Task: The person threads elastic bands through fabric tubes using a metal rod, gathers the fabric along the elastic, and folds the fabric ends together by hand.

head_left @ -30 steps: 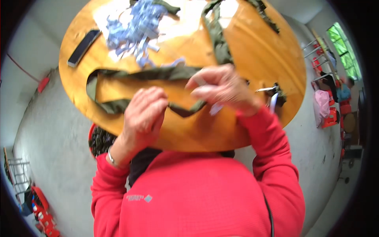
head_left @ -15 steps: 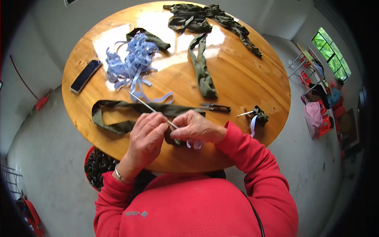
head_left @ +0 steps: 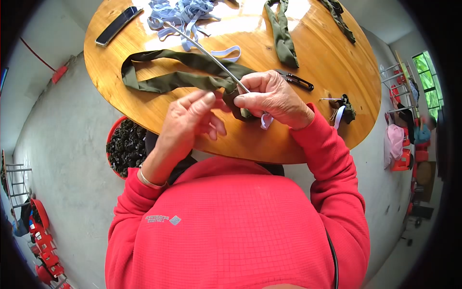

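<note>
A long thin metal rod (head_left: 207,54) slants up and leftward from my right hand (head_left: 274,98), whose thumb and fingers pinch it together with dark green cloth. That green fabric strip (head_left: 166,82) lies in a long loop on the round wooden table (head_left: 327,72). A bit of pale blue elastic (head_left: 266,120) hangs below my right fingers. My left hand (head_left: 190,118) is beside the strip's near end, its fingers apart and nothing visible in them. Black thread snips (head_left: 298,81) lie just beyond my right hand.
Pale blue elastic strips (head_left: 180,14) are heaped at the back, beside a phone (head_left: 118,26). Another green strip (head_left: 284,38) lies behind the snips. A small green bundle (head_left: 347,108) with a metal rod lies right. A red basin (head_left: 113,159) of dark scrunched cloth stands below the table's left edge.
My left hand has come off the rod and cloth, moved nearer my body and opened. My right hand keeps its pinch. The whole view has shifted.
</note>
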`<state>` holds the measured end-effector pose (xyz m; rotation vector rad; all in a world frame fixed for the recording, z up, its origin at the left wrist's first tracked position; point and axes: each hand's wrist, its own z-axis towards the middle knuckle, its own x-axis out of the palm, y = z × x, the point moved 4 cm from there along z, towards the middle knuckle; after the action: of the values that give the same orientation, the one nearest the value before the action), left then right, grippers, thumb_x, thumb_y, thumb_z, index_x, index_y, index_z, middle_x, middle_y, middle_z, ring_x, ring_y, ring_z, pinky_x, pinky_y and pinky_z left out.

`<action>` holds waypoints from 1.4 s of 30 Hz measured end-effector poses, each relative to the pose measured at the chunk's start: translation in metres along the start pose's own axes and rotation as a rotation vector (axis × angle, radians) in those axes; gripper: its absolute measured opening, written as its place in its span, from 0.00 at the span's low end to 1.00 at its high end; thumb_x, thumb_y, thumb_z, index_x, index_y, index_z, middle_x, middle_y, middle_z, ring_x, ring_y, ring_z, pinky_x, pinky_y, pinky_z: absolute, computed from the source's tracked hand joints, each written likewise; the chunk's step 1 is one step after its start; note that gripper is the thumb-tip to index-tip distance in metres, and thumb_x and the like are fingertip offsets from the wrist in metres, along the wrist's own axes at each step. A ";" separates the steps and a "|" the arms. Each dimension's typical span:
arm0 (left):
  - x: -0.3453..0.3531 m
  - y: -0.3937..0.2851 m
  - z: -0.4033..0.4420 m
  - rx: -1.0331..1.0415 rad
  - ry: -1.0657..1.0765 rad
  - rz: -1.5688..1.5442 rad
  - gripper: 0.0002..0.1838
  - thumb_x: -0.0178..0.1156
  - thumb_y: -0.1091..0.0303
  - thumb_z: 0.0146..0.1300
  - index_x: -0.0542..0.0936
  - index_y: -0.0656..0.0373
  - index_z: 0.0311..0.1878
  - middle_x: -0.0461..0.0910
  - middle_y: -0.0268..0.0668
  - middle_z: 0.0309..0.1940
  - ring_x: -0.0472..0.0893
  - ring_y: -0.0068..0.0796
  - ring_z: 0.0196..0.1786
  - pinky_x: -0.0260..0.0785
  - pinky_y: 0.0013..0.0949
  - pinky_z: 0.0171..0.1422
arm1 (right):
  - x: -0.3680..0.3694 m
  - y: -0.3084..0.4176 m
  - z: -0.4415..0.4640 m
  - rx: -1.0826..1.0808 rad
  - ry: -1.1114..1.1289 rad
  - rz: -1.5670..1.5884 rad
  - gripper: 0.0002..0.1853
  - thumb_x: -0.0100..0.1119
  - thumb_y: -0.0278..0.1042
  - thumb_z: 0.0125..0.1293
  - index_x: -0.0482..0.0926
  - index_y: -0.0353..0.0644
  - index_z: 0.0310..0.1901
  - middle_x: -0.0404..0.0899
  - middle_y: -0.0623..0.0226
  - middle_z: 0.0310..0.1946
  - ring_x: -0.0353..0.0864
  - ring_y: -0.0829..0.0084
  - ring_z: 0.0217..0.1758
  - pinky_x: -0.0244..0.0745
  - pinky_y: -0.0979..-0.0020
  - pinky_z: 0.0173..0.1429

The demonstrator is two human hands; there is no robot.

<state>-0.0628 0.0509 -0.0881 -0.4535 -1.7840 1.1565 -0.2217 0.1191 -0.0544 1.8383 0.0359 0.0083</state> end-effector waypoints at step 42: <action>-0.003 0.003 0.000 0.173 -0.136 0.095 0.08 0.58 0.72 0.63 0.78 0.68 0.38 0.81 0.41 0.27 0.80 0.26 0.25 0.73 0.25 0.32 | 0.002 -0.005 0.001 -0.153 -0.137 -0.094 0.09 0.60 0.35 0.62 0.79 0.37 0.33 0.69 0.79 0.15 0.63 0.91 0.13 0.60 0.86 0.13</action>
<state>-0.0620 0.0496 -0.0919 -0.3669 -1.7744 1.4246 -0.2199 0.1194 -0.0595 1.6786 0.0246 -0.1762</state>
